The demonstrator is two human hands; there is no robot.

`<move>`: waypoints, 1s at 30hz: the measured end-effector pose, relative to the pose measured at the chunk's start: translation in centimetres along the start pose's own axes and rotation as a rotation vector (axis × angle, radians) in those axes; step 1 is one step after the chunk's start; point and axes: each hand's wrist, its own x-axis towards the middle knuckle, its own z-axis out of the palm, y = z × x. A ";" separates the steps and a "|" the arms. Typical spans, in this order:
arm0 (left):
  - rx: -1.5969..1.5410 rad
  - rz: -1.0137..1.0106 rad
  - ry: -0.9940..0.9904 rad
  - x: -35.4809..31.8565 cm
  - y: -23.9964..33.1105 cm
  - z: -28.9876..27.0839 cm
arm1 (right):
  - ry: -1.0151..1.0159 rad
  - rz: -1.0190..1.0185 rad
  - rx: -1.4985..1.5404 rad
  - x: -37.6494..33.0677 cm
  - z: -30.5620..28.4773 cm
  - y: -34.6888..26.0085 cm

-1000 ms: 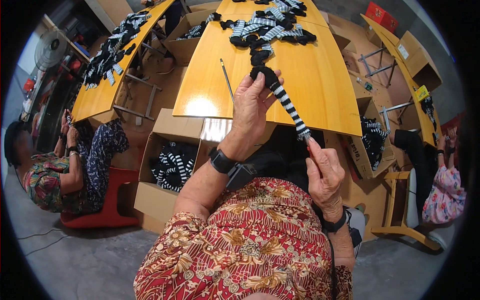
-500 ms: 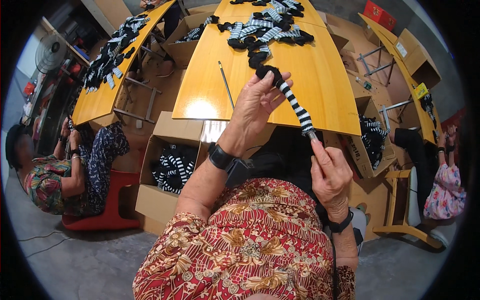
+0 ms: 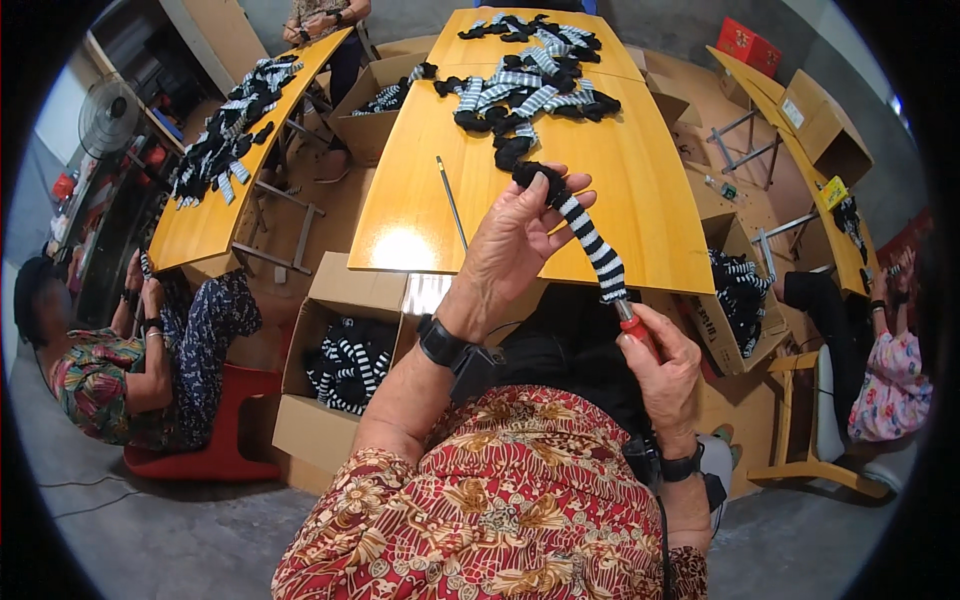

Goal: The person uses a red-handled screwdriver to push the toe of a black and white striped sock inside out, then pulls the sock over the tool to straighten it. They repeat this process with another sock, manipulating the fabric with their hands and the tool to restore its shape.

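Observation:
A black-and-white striped knitted piece (image 3: 596,243) with a bunched black end stretches between my hands over the table's near edge. Whether it is a sock or a glove I cannot tell. My left hand (image 3: 520,215) pinches the black end between thumb and fingers. Lower and to the right, my right hand (image 3: 660,365) grips a red-handled tool (image 3: 634,326). Its metal shaft reaches into the striped end of the piece, so the tip is hidden. A heap of similar knitted pieces (image 3: 535,85) lies farther up the yellow table (image 3: 400,190).
Left of my hands, a dark pencil-like stick (image 3: 451,200) lies on the table. Open cardboard boxes with striped pieces stand at the left (image 3: 340,290) and right (image 3: 755,345). Other people sit at side tables, one on a red chair (image 3: 235,420) at left.
Both hands have come slightly nearer to me with the knitted piece. More of the tool's red handle shows now, and the striped part looks wider at its lower end.

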 end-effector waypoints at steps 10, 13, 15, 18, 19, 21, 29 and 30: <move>0.121 0.043 0.033 -0.1 0.1 0.3 | -0.038 0.100 0.052 -0.7 0.4 -1.5; 0.366 0.161 0.144 -0.2 0.3 0.0 | -0.043 -0.038 -0.016 -0.3 0.2 -1.8; 0.414 0.198 0.186 -0.5 0.1 -0.2 | -0.039 0.078 0.097 -0.8 0.0 -0.8; 0.383 0.276 0.202 -0.3 -0.3 0.0 | -0.064 0.204 0.200 -1.2 0.1 -0.3; 0.355 0.304 0.203 -0.4 -0.4 0.1 | -0.070 0.227 0.231 -1.3 0.3 -0.7; 0.298 0.332 0.194 -0.2 -0.2 0.3 | -0.060 0.178 0.251 -1.2 0.7 -0.6; 0.395 0.352 0.234 0.2 -1.1 -0.6 | -0.158 0.527 0.799 -0.4 -0.2 0.0; 0.385 0.332 0.249 0.1 -1.2 -0.8 | -0.130 0.502 0.753 -0.3 -0.3 -0.3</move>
